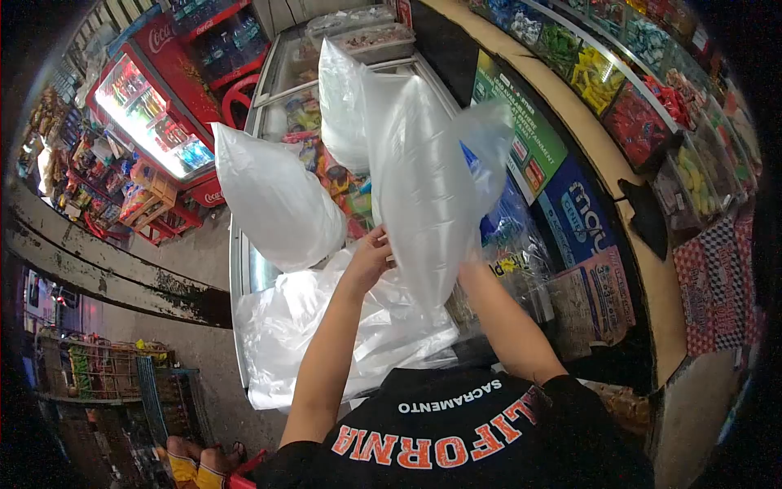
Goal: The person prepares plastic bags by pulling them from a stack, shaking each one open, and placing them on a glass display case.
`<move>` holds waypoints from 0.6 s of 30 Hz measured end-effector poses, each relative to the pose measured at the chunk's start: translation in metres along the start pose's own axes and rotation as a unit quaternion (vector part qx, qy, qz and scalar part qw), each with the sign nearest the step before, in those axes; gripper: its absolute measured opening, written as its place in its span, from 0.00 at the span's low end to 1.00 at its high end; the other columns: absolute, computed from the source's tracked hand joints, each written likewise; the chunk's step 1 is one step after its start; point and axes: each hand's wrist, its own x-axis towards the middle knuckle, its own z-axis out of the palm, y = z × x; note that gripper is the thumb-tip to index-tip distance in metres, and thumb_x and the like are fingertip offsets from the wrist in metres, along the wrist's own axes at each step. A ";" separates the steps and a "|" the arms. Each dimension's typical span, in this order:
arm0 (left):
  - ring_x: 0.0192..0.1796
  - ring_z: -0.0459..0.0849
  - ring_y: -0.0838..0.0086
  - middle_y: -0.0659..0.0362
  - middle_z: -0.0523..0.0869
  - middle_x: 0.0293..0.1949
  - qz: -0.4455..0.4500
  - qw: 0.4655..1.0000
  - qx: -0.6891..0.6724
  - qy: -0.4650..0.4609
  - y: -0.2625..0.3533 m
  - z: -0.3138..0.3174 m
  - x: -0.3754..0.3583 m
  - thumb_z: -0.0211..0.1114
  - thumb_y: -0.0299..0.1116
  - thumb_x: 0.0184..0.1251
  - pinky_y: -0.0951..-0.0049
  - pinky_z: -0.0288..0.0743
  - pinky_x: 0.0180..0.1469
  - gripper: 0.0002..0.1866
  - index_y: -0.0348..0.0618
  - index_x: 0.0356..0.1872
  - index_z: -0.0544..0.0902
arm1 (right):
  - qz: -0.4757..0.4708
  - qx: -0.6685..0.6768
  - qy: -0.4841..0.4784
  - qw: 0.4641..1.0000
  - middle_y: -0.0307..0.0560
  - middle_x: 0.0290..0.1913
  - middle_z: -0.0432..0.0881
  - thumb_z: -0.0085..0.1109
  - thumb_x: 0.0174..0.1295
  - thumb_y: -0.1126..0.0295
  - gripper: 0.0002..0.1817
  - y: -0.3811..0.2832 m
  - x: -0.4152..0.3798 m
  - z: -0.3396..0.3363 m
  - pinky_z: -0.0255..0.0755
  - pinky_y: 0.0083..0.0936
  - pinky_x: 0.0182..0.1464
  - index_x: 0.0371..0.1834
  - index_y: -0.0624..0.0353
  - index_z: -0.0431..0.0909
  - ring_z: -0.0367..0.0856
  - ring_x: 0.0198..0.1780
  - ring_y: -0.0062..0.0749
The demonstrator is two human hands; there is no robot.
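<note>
A large translucent white plastic bag [423, 187], puffed out and upright, stands before me. My left hand [376, 254] has its fingers curled at the bag's lower left edge. On the other side, my right hand [471, 262] is mostly covered by the bag, so its fingers do not show. Two more plump white plastic bags stand on the glass-topped freezer [244, 269]: one bag [281, 204] to the left, another bag [344, 106] farther back. Flat, crinkled plastic bags [285, 342] lie spread under my forearms.
A lit red drinks fridge [155, 106] stands at the back left. Along the right runs a counter edge [586, 122] with candy bins [599, 77] above it. Plastic-wrapped packs [513, 228] lie right of my hands. A person's legs [195, 460] show at bottom left.
</note>
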 end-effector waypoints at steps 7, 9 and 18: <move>0.38 0.73 0.80 0.65 0.75 0.37 -0.015 0.990 0.048 0.128 0.033 -0.008 -0.037 0.56 0.33 0.53 0.79 0.65 0.39 0.13 0.47 0.41 0.72 | -0.008 -0.174 0.087 0.981 0.40 0.33 0.73 0.46 0.55 0.71 0.13 -0.013 -0.005 -0.056 0.66 0.16 0.35 0.43 0.59 0.69 0.70 0.32 0.21; 0.41 0.72 0.78 0.62 0.74 0.39 0.130 0.964 0.132 0.188 0.058 0.011 -0.065 0.54 0.34 0.55 0.78 0.64 0.42 0.14 0.45 0.44 0.71 | -0.157 -0.232 0.182 0.942 0.40 0.30 0.74 0.51 0.54 0.66 0.10 -0.047 -0.041 -0.023 0.64 0.17 0.31 0.33 0.63 0.71 0.71 0.29 0.21; 0.49 0.70 0.64 0.51 0.73 0.43 0.555 0.749 0.341 0.122 0.121 0.109 -0.158 0.63 0.51 0.40 0.64 0.56 0.53 0.27 0.45 0.39 0.74 | -0.142 -0.430 -0.302 0.839 0.43 0.34 0.75 0.57 0.48 0.63 0.14 -0.123 -0.184 0.029 0.67 0.23 0.39 0.32 0.63 0.73 0.73 0.37 0.28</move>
